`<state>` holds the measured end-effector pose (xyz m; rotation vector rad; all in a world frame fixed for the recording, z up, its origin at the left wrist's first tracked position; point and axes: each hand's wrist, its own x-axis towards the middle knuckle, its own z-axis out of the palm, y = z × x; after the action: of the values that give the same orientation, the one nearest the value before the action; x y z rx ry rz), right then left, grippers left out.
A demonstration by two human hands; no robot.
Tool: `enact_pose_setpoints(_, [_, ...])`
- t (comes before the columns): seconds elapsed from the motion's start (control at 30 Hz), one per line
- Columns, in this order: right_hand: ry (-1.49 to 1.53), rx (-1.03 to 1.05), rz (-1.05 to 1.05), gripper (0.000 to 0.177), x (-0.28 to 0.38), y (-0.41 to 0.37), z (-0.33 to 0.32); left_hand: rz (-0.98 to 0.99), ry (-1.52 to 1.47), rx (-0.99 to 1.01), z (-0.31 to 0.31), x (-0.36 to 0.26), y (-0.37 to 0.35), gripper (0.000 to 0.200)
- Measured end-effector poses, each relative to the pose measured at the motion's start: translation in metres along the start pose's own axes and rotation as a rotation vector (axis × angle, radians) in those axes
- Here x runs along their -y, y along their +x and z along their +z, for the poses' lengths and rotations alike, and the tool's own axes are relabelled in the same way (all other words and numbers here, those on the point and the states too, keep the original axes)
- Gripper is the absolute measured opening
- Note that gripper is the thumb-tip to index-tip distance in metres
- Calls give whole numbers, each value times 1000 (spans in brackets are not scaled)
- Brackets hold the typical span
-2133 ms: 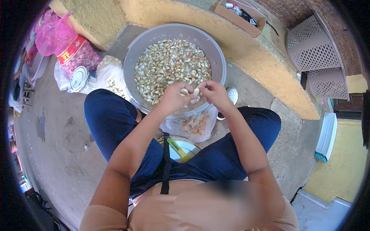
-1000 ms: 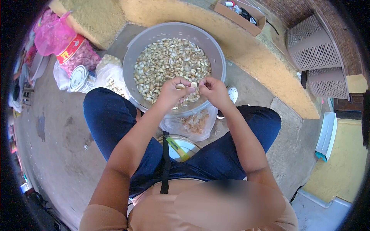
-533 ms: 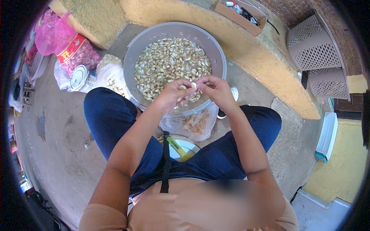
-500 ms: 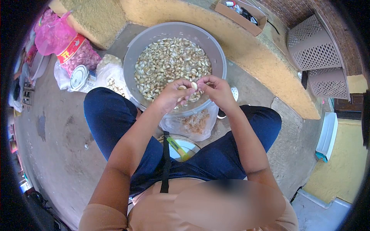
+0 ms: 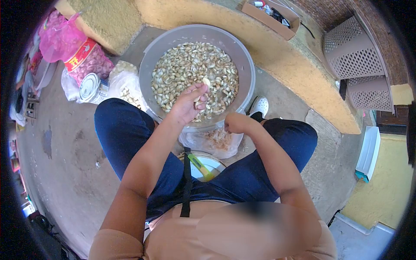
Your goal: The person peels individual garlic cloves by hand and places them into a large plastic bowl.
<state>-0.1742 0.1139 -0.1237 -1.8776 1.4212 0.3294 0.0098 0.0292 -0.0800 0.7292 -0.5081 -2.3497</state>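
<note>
Right hand (image 5: 236, 123) curled shut at near rim of basin (image 5: 242, 56), over peel bag (image 5: 216, 143); contents hidden. Left hand (image 5: 188, 104) above near part of garlic pile (image 5: 190, 65), fingers half curled, peeled clove (image 5: 206, 81) touching fingertips; cannot tell if gripped or loose.

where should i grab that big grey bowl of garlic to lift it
Take the grey bowl by its rim with the hands on opposite sides, from above. It is wide, round and full of garlic cloves, so a one-sided grip would likely tip it. The left hand, pinching a clove, hangs over the near rim.
</note>
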Motion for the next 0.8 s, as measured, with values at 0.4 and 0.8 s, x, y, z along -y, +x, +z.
enact_pose_setpoints(0.4, [-63,-8,71,22,-5,20,23,205,1193,-458,-48,-129,-21,32])
enact_pose_setpoints(0.8, [53,-35,138,30,-4,21,25,291,2204,-1310,-249,-241,-14,26])
